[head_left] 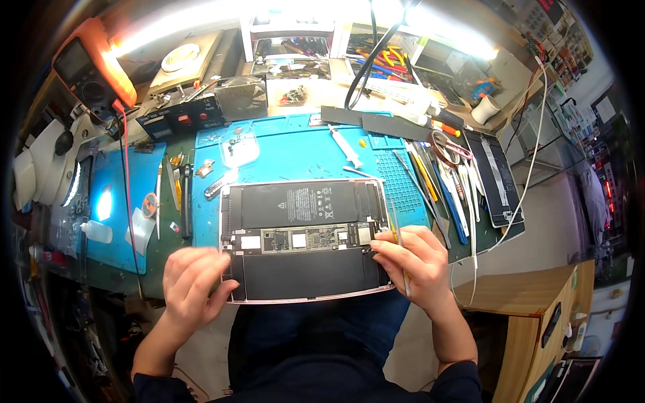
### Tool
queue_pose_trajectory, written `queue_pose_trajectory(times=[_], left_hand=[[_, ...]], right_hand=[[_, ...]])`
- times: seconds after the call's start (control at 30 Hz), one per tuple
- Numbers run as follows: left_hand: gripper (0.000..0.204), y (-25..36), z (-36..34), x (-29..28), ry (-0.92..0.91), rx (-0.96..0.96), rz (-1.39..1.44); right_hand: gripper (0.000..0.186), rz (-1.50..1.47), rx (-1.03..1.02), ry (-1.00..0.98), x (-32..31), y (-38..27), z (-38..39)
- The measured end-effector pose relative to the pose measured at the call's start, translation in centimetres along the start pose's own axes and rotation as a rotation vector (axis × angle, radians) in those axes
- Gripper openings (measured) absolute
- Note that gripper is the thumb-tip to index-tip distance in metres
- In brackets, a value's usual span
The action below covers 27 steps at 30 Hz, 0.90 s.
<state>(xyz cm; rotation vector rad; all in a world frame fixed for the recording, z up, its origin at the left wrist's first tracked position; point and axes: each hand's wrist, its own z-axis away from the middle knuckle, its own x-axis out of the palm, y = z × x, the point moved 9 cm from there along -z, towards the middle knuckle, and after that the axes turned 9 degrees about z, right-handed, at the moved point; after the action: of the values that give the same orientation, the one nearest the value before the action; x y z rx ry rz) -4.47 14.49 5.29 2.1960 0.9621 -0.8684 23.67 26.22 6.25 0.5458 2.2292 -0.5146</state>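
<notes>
An opened tablet (310, 274) lies across the near edge of the bench mat, black batteries (289, 203) above and below a strip of circuit board (306, 238). My left hand (195, 285) is at its left edge, fingers curled and thumb apart, with nothing seen in it. Slim metal tweezers (395, 218) stick up out of my right hand (415, 265), which is closed around them. The thumb and fingertips of that hand are close to the right end of the board; whether they pinch a small part there is hidden.
Beyond the tablet, a syringe (346, 146) and a clear tray of small parts (240, 149) lie on the blue mat (282, 149). Several hand tools and another tablet part (494, 178) are on the right. An orange multimeter (94, 70) stands at the far left, its red lead (127, 188) hanging down.
</notes>
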Motion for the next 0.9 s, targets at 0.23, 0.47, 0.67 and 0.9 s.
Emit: queue_pose_trajectory(times=[0.23,0.47,0.67,0.9], left_hand=[[0.03,3.5,-3.0,2.8,-0.072,-0.024,0.23],[0.053,4.6,-5.0,7.3,-0.242,-0.147,0.257],[0.078,5.2,-6.0,9.0,-0.357,-0.151,0.131],[0.082,5.1,-6.5,9.5,-0.399,-0.119,0.11]], right_hand=[[0.027,-0.04,-0.026,-0.131,2.1,-0.4,-1.0],[0.027,-0.048,0.023,-0.188,3.3,-0.2,-1.3],[0.031,-0.045,0.039,-0.181,3.1,-0.1,-1.2],[0.036,-0.094,0.051,-0.154,2.0,0.3,-1.0]])
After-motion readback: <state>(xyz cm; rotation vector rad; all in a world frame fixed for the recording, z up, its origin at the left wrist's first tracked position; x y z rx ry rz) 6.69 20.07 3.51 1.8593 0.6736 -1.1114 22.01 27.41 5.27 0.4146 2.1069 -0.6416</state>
